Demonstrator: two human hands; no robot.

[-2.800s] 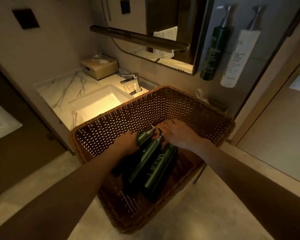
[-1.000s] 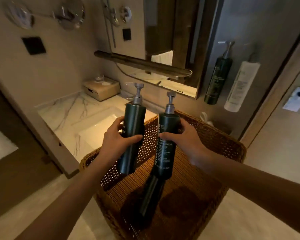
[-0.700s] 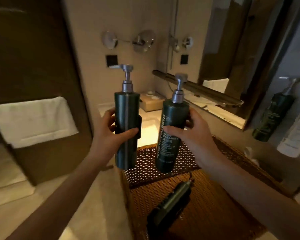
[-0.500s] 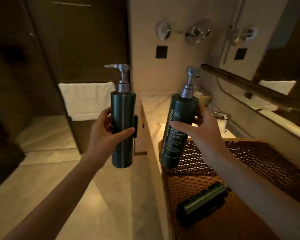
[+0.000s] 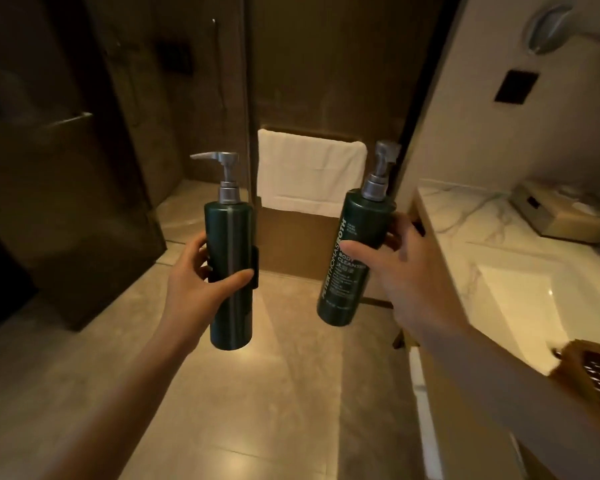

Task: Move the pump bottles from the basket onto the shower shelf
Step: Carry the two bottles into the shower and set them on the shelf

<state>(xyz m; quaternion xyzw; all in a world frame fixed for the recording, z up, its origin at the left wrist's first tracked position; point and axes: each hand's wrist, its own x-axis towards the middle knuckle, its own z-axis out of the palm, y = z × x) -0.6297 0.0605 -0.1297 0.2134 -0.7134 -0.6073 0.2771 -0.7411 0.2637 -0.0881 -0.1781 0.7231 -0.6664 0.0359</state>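
— Now, item status?
— Left hand (image 5: 201,275): fingers clenched on upright pump bottle (image 5: 230,271). Right hand (image 5: 409,271): grasping tilted second bottle (image 5: 354,258). Both lifted clear; basket (image 5: 593,372) swung far right. Shelf unseen; carry underway.

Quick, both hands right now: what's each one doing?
Left hand: closed around the plain-backed pump bottle, held upright.
Right hand: closed around the labelled pump bottle, tilted slightly.

A white towel (image 5: 310,178) hangs ahead; a marble counter (image 5: 465,223) stands right.
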